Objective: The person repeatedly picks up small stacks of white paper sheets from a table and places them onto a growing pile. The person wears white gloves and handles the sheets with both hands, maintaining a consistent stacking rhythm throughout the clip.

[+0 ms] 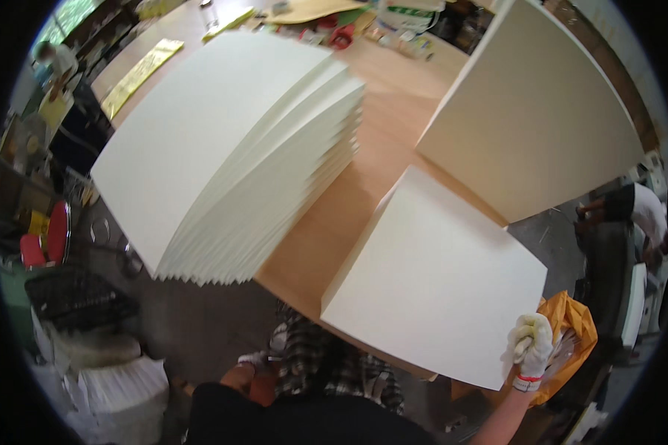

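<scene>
My right hand (533, 345), in a white work glove with a red band at the wrist, is at the near right corner of a stack of white boards (438, 282). Its fingers are curled closed; whether they hold anything is hidden. Low beside my body, my left hand (256, 361) is also gloved, small and partly hidden, so its fingers cannot be read. To the left, a tall fanned stack of large white sheets (200, 126) leans in uneven steps on the wooden table (319, 245).
Another tall white block (534, 119) stands at the far right. An orange bag (571, 334) hangs beside my right hand. Yellow strips (141, 78) and a red tape roll (341, 37) lie toward the back. A red chair (48, 237) and two other people are farther off.
</scene>
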Motion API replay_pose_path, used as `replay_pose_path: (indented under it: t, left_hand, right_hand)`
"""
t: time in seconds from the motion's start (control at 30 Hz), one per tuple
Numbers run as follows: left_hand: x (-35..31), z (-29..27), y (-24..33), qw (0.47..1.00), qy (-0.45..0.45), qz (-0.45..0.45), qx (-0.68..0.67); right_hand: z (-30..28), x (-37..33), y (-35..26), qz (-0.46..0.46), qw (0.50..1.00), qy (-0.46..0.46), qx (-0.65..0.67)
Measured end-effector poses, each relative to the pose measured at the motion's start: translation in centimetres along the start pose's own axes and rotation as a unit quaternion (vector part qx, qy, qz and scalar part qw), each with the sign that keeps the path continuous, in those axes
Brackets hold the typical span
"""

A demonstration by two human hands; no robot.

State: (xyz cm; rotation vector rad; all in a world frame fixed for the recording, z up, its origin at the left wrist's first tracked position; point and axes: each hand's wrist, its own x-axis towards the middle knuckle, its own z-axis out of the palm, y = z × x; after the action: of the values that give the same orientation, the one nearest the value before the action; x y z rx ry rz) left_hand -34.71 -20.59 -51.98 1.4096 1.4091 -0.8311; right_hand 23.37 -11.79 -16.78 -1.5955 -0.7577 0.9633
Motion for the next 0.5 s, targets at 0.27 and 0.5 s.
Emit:
replay_pose_path:
  t: [0.27, 0.5]
  left_hand:
    - [-2.4, -6.1, -1.2, 0.981, 0.087, 0.153, 0.085]
    - [-1.5, -12.8, -4.9, 0.960, 0.189, 0.017, 0.205]
  right_hand:
    - [0.4, -0.9, 0.5, -0.091, 0.994, 0.037, -0.042]
    - [-1.6, -4.4, 4.7, -0.246, 0.943, 0.145, 0.168]
